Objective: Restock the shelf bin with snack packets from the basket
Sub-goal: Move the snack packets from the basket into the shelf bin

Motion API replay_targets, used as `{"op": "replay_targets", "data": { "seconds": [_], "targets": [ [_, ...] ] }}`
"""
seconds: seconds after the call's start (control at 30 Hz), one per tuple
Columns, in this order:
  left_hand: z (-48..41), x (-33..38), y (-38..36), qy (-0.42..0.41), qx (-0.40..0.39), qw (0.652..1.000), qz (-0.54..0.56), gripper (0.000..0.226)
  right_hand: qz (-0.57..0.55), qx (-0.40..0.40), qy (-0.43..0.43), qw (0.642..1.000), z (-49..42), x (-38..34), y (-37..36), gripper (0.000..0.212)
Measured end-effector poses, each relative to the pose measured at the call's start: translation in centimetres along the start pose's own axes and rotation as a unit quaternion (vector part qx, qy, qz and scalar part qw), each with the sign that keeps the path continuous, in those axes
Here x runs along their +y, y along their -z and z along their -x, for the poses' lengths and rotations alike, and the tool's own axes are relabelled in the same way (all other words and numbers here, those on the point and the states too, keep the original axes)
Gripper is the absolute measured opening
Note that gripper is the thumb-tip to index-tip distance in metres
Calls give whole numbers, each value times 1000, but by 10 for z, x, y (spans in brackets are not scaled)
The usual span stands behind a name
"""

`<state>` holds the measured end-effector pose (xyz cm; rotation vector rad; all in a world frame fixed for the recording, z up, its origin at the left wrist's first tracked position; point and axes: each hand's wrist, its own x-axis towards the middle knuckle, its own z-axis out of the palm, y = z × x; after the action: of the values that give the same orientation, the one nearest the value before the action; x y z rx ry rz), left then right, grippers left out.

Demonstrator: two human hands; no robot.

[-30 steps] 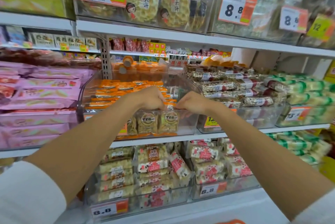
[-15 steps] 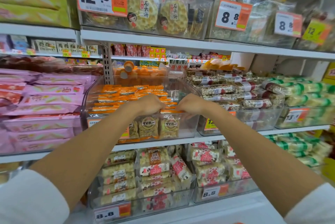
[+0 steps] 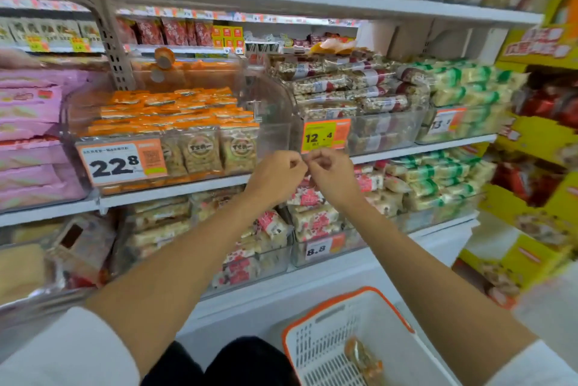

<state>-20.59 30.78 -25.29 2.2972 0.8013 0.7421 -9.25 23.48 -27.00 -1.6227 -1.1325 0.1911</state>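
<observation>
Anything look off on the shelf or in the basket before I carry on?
A round orange packet sticks up askew from the rear bin, above the neat rows. The front bin has an unfilled gap at its right end. A single packet lies in the basket.

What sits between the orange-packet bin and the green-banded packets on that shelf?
Head view: a clear bin of red-banded bars, with the 12.4 tag on its front.

The shelf bin (image 3: 272, 110) is sitting on the middle shelf (image 3: 175, 190), with snack packets (image 3: 175, 110) lying stacked in it. Another bin (image 3: 384, 132) is standing just right of it. The left hand (image 3: 276, 174) and right hand (image 3: 333, 174) are meeting before the shelf edge, below the two bins. The basket (image 3: 328, 342) is sitting nearest, lower right, holding one packet (image 3: 364, 360).
</observation>
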Motion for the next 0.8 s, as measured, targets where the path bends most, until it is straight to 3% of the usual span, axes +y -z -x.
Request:
{"op": "replay_targets", "data": {
  "seconds": [0.13, 0.33, 0.8],
  "targets": [
    [21, -12, -75, 59, -98, 993, 23, 26, 10, -7, -87, 996, 50, 69, 18, 21],
    [57, -45, -181, 123, -255, 958, 56, 25, 38, -31, -211, 976, 127, 166, 32, 9],
    [107, -147, -324, 263, -389, 882, 44, 23, 120, -69, -468, 873, 253, 375, 7, 18]
  ]
}}
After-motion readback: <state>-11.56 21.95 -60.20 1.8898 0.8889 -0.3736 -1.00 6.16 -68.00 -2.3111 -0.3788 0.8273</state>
